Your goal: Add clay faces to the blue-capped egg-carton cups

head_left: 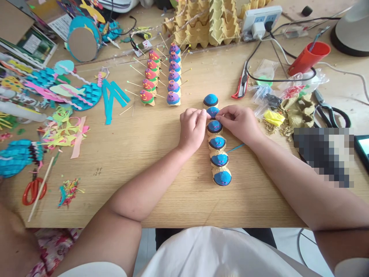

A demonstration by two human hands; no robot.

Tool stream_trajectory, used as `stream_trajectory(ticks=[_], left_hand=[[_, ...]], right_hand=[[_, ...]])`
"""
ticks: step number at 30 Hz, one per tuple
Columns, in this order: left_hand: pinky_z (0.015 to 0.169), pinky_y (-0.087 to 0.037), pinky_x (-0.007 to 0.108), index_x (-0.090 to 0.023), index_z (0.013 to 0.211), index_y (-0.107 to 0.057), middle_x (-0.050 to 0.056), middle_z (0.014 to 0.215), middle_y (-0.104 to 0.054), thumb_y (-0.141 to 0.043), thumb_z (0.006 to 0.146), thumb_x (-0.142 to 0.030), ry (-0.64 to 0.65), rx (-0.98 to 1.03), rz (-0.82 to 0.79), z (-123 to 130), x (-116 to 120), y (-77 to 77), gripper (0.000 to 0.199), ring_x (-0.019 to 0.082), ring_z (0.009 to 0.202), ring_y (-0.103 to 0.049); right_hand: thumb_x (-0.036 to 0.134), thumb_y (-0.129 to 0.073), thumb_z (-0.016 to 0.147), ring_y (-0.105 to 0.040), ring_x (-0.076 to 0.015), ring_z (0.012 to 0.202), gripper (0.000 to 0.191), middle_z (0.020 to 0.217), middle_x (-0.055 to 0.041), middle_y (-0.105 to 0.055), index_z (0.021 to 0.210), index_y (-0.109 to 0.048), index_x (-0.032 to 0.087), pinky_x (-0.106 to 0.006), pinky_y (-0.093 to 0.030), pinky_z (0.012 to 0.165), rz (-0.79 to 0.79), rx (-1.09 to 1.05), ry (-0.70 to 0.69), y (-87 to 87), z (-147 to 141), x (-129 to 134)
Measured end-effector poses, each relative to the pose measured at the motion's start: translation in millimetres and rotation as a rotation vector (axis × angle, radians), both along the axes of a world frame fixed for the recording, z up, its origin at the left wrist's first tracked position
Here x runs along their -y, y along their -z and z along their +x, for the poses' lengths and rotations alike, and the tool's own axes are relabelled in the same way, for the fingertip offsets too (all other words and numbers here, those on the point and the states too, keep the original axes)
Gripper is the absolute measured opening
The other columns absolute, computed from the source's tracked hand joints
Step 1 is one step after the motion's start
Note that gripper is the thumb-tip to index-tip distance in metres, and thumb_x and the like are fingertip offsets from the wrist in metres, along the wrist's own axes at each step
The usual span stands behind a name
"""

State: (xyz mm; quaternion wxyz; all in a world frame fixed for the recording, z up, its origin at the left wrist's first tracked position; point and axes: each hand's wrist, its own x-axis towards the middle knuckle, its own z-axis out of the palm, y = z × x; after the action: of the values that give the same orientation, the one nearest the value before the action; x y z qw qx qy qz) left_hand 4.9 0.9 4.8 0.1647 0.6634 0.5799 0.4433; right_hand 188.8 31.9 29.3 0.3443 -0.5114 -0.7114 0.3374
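A row of blue-topped egg-carton cups (217, 143) stands on the table in front of me. Several carry small pink facial features and a dark band along the lower edge of the blue. My left hand (192, 129) is closed in a pinch at the left side of the second cup from the far end (213, 112). From the other side, my right hand (240, 122) pinches at the same cup's lower edge. Whatever is between the fingertips is too small to make out. A thin blue strip (235, 148) lies beside the row, below my right wrist.
Finished-looking carton rows, red-green (149, 84) and purple (173, 86), stand farther back. Right are a utility knife (241, 85), red cup (309, 58), black-handled scissors (331, 113) and power strip (261, 21). Paper crafts, paper scraps (63, 129) and red scissors (34, 190) lie left.
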Motion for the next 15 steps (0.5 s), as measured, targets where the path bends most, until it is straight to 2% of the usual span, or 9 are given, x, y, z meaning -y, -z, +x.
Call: stream_trajectory(ticks=[9,15], left_hand=[[0.111,-0.043,0.04,-0.026,0.092,-0.076,0.006,0.101,-0.077,-0.029,0.113,-0.06,0.004,0.001,0.0,0.4,-0.1,0.0,0.062,0.023,0.113,-0.067],[0.111,-0.043,0.04,-0.026,0.092,-0.075,0.006,0.101,-0.078,-0.03,0.114,-0.057,0.001,-0.012,-0.018,0.7,0.0,-1.5,0.059,0.023,0.113,-0.067]], right_hand=[[0.026,-0.075,0.086,-0.039,-0.0102,0.056,0.01,0.057,0.0049,-0.049,0.085,-0.079,0.016,-0.03,-0.028,0.057,0.015,-0.012,-0.002,1.3,-0.2,-0.7],[0.031,-0.078,0.086,-0.039,-0.0101,0.057,0.014,0.057,0.0052,-0.048,0.084,-0.076,0.017,-0.029,-0.027,0.057,0.016,-0.012,0.004,1.3,0.1,-1.0]])
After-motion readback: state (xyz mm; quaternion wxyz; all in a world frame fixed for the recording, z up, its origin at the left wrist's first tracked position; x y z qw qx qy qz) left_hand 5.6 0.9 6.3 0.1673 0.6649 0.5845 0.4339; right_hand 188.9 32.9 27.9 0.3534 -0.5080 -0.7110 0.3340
